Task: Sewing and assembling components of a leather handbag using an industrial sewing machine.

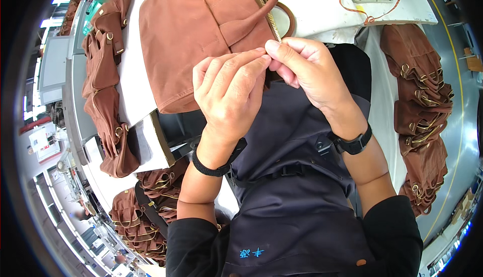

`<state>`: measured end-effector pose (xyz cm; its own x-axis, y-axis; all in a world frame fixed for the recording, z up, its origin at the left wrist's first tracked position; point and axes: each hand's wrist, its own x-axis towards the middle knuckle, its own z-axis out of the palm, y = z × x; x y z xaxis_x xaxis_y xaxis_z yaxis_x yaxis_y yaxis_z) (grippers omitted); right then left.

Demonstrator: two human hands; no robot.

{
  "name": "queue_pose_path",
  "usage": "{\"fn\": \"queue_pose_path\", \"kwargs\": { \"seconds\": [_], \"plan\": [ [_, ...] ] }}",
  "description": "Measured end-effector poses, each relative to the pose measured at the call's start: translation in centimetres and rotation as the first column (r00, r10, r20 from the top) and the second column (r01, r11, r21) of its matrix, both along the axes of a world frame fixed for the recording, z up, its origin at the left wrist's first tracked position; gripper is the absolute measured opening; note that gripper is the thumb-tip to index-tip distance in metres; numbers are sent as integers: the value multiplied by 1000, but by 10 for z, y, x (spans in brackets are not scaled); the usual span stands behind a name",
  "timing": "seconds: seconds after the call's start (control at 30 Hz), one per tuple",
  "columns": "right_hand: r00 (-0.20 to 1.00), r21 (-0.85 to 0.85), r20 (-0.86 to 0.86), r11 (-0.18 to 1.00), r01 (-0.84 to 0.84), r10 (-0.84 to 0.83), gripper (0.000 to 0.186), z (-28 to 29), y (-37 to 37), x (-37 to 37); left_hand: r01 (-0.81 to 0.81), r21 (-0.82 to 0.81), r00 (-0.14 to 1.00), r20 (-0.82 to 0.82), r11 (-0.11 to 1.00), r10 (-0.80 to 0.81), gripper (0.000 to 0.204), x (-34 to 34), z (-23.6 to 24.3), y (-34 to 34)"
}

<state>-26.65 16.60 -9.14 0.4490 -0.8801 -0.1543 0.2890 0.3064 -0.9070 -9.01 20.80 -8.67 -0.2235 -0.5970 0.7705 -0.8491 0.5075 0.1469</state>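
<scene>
Fingertips together, your left hand [229, 85] and right hand [316, 70] meet at the gold zipper [274, 26] end of the brown bag [176, 45], on the white table [314, 17]; whether they pinch anything cannot be told. Work gently.

Fisheye view from the head, facing down — near left hand [229, 88], right hand [316, 73]
</scene>
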Motion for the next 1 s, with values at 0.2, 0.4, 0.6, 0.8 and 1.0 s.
{"fn": "queue_pose_path", "kwargs": {
  "seconds": [0.2, 0.4, 0.6, 0.8, 1.0],
  "plan": [
    [989, 176, 142, 984, 1, -27, 34, -5, 3, 2, -49, 8, 998, -25, 999, 49, 27, -5, 0, 2],
    [995, 161, 96, 987, -20, 4, 36, -5, 1, 0, 11, -7, 998, -61, 1000, -12, 27, -2, -1, -1],
    [999, 0, -44, 1000, -27, 27, 32, -6, -5, -1, 13, -9, 999, -43, 1000, -13, 27, -3, -2, -2],
    [998, 85, 54, 996, -21, 16, 29, -6, -2, 2, 8, 8, 997, -83, 1000, -8, 27, -5, 1, 0],
    [997, -16, -73, 1000, -8, 7, 32, -6, -3, 5, 16, 15, 998, -57, 1000, -15, 25, -2, -1, 0]
  ]
}}
